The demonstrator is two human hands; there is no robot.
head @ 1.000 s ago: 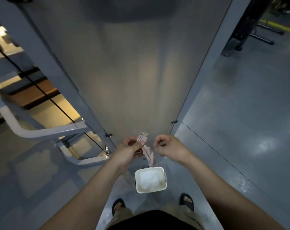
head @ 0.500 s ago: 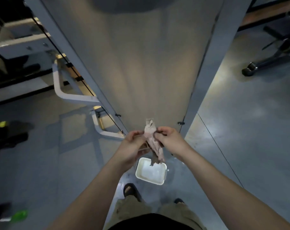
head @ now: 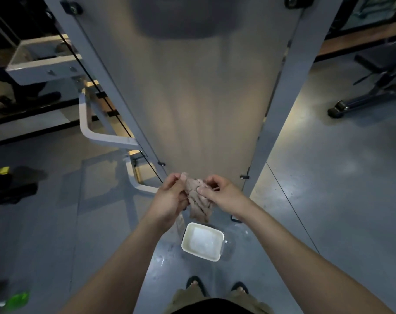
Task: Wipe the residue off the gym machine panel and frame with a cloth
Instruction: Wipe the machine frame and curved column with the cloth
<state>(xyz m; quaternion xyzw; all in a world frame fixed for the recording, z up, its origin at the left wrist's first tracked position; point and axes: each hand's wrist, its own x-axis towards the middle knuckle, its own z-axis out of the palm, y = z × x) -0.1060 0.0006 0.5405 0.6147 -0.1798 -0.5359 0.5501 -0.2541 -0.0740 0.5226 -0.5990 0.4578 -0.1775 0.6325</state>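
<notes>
We hold the crumpled pinkish cloth [head: 198,200] between both hands, just in front of the bottom edge of the machine's panel. Our left hand [head: 169,201] has its fingers curled round the cloth's left side, with the thumb and forefinger pinching an upper corner. Our right hand [head: 225,197] nips the cloth from the right, thumb against forefinger. The loose end of the cloth hangs in folds below the hands. Whether it touches the panel, we cannot tell.

Straight below the cloth and apart from it, a white rectangular tub [head: 202,242] stands on the grey floor [head: 328,200], holding something whitish. Pale wet specks dot the floor around it. Our sandalled feet [head: 193,283] show near the bottom edge of the view.

Behind the hands rises the pale panel [head: 204,109], smooth and streaked with light, with a dark patch across its top. The grey frame [head: 283,123] borders it on the right, and a matching left upright [head: 109,82] borders the other side. A white bent bar [head: 106,138] juts from that left upright. Far off at the floor's right side stands a black weight bench [head: 378,62] on a small wheel.
</notes>
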